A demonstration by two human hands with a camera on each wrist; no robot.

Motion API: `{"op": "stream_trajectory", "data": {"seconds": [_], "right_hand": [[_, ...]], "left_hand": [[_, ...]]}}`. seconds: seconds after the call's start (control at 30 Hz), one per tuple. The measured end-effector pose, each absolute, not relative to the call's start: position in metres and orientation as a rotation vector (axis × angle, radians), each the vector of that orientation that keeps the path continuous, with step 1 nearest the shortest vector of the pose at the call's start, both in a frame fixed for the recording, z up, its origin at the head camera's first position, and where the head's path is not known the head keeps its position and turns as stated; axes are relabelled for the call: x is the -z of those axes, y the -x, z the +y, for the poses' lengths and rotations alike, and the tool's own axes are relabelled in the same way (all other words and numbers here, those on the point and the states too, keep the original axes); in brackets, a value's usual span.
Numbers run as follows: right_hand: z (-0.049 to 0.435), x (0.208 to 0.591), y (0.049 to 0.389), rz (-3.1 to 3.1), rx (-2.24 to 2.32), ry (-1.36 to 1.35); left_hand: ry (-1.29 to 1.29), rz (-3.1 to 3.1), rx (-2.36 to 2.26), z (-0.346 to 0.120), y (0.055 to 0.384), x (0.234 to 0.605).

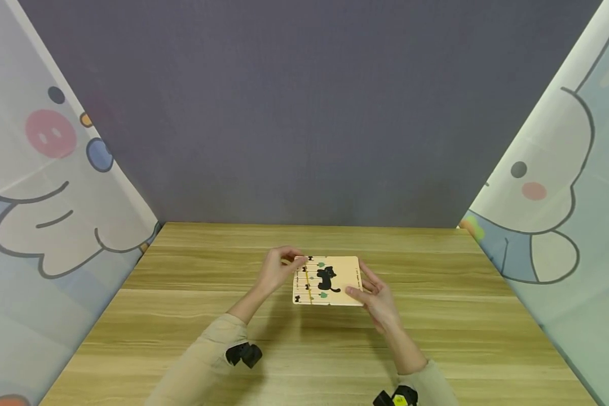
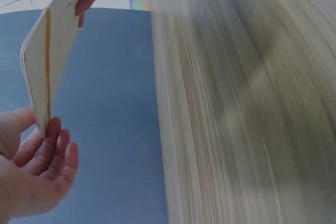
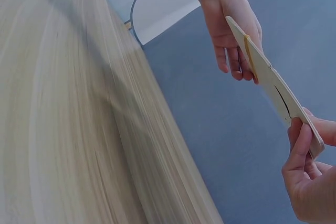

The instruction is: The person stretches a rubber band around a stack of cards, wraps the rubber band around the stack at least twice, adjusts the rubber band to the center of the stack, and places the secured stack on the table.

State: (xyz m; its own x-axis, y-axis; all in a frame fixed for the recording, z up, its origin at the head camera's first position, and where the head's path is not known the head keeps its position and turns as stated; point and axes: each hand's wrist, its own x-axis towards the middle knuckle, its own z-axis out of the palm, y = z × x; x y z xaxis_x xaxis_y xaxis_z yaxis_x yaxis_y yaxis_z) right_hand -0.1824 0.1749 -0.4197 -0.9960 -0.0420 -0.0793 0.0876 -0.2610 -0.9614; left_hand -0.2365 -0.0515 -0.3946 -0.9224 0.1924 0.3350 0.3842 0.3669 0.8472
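A thin cream board (image 1: 351,273) printed with a black cat, green leaves and thin lines is held up above the table. Around its left end runs a yellow band (image 1: 308,286), which also crosses the plain back (image 2: 59,45) in the left wrist view. My left hand (image 1: 275,272) pinches the upper left corner between thumb and fingers, close to the band. My right hand (image 1: 382,304) grips the lower right end, thumb on the printed face and fingers behind. A dark curved slit (image 3: 283,100) shows on the back in the right wrist view.
The wood-grain table (image 1: 182,338) lies beneath both hands. A dark grey panel (image 1: 309,113) rises behind it. Cloth with cartoon animals hangs at the left (image 1: 20,158) and right (image 1: 548,169). Black devices sit on the left wrist (image 1: 243,354) and right wrist (image 1: 405,395).
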Motion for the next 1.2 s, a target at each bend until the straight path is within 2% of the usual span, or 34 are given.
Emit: {"op": "stream_trajectory", "data": {"seconds": [0.67,1.2], "right_hand": [[0.169,0.416,0.179,1.906,2.395,-0.039],[0.172,0.418,0.181,1.89,2.425,-0.07]], "left_hand": [[0.545,-2.42,1.552,-0.041,0.236,0.396],[0.617,-2.587,1.586,-0.054,0.242,0.385]]}}
